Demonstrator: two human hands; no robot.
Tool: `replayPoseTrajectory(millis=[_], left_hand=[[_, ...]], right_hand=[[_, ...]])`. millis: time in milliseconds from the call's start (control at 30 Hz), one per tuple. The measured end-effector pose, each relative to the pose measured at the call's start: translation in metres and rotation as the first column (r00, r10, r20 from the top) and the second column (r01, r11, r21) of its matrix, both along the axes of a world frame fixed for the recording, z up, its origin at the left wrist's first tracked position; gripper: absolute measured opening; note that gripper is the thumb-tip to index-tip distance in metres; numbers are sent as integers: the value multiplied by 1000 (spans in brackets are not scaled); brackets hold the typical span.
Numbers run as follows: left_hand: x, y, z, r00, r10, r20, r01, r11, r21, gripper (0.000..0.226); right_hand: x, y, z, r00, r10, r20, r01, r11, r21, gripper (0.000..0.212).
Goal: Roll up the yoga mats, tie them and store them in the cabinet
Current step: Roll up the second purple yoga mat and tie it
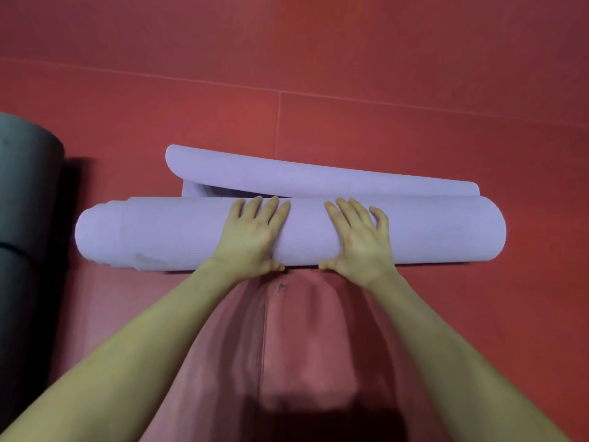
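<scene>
Both hands' grip (253, 232) (360, 239) atop lilac mat roll (446, 232)

Looks like an exercise studio or gym room — red padded floor (350, 90) laid in large tiles with thin seams. Lilac yoga mat (430, 231) nearly rolled up on that floor, dark grey rolled mats (25, 173) lying at the left edge — typical of a yoga or fitness space.
</scene>
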State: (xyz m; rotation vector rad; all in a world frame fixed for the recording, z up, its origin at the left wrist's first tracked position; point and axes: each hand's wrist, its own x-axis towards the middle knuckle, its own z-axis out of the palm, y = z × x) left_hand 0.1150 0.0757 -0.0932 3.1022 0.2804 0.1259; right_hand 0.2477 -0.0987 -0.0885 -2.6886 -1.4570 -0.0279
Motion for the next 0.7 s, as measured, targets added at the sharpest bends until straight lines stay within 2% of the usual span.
replayPoseTrajectory(millis=[133, 333, 533, 700], left_hand=[[-17, -11, -1, 999, -36, 16, 36, 999, 7, 122], [-69, -43, 1, 998, -60, -4, 60, 997, -54, 103], [-119, -79, 2, 995, -92, -26, 88, 988, -129, 101], [-145, -99, 2, 991, -113, -74, 104, 987, -121, 101]], right_hand=[[-18, -14, 2, 1000, 28, -4, -28, 999, 46, 116], [-72, -55, 10, 992, -3, -122, -3, 999, -50, 115], [-120, -94, 17, 984, -17, -180, -2, 995, -104, 115], [-142, -118, 21, 979, -1, -201, -34, 986, -166, 115]])
